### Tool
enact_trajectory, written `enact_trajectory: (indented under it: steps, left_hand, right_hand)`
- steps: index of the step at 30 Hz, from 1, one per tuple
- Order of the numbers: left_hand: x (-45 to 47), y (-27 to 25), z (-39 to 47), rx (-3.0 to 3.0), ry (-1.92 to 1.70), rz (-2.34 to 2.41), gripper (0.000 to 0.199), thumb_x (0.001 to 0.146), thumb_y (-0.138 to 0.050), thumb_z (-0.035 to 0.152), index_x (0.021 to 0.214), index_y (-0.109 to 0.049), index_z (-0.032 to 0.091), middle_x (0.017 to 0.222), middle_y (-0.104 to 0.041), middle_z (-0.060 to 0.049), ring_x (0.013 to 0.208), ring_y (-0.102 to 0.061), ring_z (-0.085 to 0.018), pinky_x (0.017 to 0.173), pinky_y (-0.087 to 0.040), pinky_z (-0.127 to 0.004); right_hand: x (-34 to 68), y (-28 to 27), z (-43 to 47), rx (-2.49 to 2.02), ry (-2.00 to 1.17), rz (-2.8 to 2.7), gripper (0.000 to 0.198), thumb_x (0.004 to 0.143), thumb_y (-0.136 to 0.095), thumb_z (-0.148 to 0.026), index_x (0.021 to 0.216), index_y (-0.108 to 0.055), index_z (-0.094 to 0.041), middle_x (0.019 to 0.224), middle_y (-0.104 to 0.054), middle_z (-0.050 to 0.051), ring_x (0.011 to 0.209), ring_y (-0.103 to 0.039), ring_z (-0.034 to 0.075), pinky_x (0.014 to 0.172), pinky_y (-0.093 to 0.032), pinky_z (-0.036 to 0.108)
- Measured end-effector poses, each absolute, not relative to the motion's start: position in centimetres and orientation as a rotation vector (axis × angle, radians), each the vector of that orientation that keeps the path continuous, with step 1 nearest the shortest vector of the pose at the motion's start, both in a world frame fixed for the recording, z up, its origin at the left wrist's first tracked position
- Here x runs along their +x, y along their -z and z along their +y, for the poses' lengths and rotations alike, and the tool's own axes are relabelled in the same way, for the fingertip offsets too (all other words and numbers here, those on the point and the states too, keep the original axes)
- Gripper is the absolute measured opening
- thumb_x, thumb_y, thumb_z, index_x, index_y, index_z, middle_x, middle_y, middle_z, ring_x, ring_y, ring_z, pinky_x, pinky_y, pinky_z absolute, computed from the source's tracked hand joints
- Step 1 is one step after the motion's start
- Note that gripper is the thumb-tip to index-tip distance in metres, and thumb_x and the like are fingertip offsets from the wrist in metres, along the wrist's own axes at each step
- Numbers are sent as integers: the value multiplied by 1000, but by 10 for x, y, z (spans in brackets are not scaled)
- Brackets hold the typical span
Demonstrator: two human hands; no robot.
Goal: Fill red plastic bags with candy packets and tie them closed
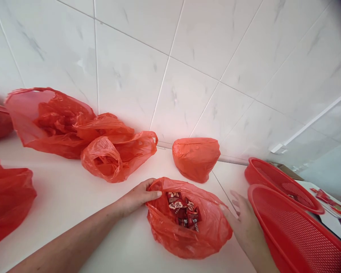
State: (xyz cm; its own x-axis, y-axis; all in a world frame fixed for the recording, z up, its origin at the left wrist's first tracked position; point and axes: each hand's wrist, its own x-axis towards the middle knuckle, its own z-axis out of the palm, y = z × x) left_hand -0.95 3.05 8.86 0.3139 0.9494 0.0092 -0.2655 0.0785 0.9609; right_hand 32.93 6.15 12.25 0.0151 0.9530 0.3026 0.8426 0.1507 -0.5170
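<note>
A red plastic bag [216, 204] stands with its mouth wide open on the white table. Several small dark-red packets [184, 210] with white print lie at its bottom. My left hand [142, 195] pinches the bag's left rim, thumb inside and fingers behind the film. At the right rim my right hand [243, 216] is open and slightly blurred, fingers apart, thumb close to the film; whether it touches is unclear. Just beyond the bag sits a closed, filled red bag [197, 155].
Crumpled red bags [62, 125] lie along the tiled wall [130, 60] at the left. Another red bag [8, 197] is at the near left. Two red mesh baskets, one nearer [309, 242] and one behind [281, 182], stand close by my right hand. A cable cover runs along the wall.
</note>
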Motion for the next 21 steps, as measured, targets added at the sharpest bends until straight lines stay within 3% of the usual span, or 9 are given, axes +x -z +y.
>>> enact_trajectory:
  steps: [3,6,9,12,16,21]
  left_hand:
    - [-19,-102,28,1228,-949,829,51,69,-75,33,114,-55,22,115,-64,-7,106,-60,-29,83,-49,-36]
    - [-32,-117,28,1296,-876,1043,53,67,-73,25,116,-53,23,99,-66,-4,89,-64,-25,68,-52,-32]
    - [-42,-138,32,1255,-1073,1197,56,73,-67,25,124,-45,25,79,-60,2,68,-60,-16,57,-48,-26]
    - [-46,-167,34,1119,-1453,1112,45,75,-68,29,116,-48,24,77,-58,3,63,-56,-11,58,-46,-22]
    - [-39,-200,26,996,-1786,955,39,71,-73,25,105,-54,23,88,-62,1,74,-58,-11,65,-48,-21]
    - [-24,-216,14,1263,-1801,1041,46,74,-66,18,116,-52,29,100,-61,0,92,-58,-16,77,-51,-27]
  right_hand:
    - [341,-101,58,-1787,-399,-1776,59,77,-54,-55,126,-47,-22,126,-55,12,106,-58,28,81,-50,38]
    - [336,-108,55,-1790,-569,-1823,33,78,-52,-53,85,-62,-22,80,-68,3,75,-64,24,64,-50,32]
    - [321,-139,58,-1688,-576,-1769,32,77,-54,-50,64,-56,-22,58,-60,-2,60,-59,20,54,-46,28]
    - [305,-177,67,-1504,-634,-1511,26,77,-58,-48,72,-59,-22,66,-63,-1,65,-60,19,57,-47,27]
    - [285,-208,82,-1065,-861,-1220,17,75,-66,-38,82,-61,-24,78,-63,0,73,-60,16,64,-49,25]
    - [245,-220,92,-797,-1191,-1068,12,79,-61,-34,84,-61,-23,96,-65,4,94,-61,21,73,-52,29]
